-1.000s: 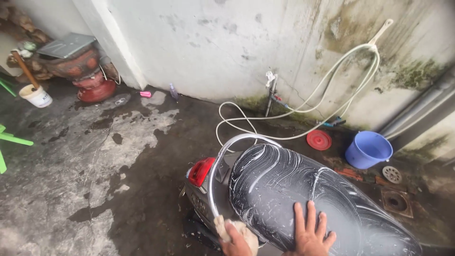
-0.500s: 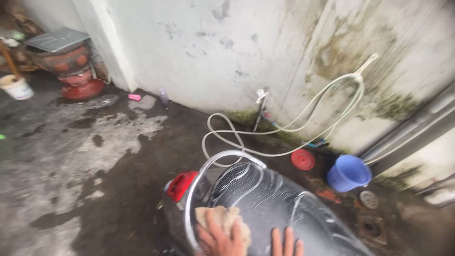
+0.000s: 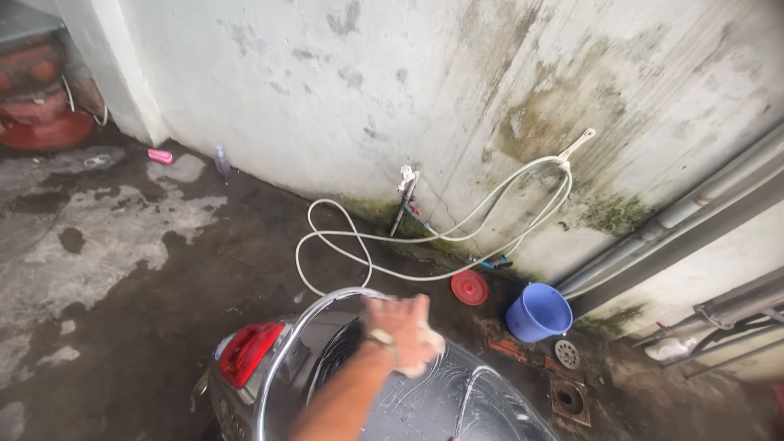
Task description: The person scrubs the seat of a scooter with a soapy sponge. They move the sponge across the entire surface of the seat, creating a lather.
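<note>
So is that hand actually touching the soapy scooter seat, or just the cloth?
Cannot tell. In the head view the left hand grips a pale cloth pressed onto the black seat, but the cloth hides whether any finger reaches the seat.

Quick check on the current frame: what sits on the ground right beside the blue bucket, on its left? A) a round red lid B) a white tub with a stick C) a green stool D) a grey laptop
A: a round red lid lies flat on the wet ground just left of the blue bucket, below the looped hose on the wall.
</note>
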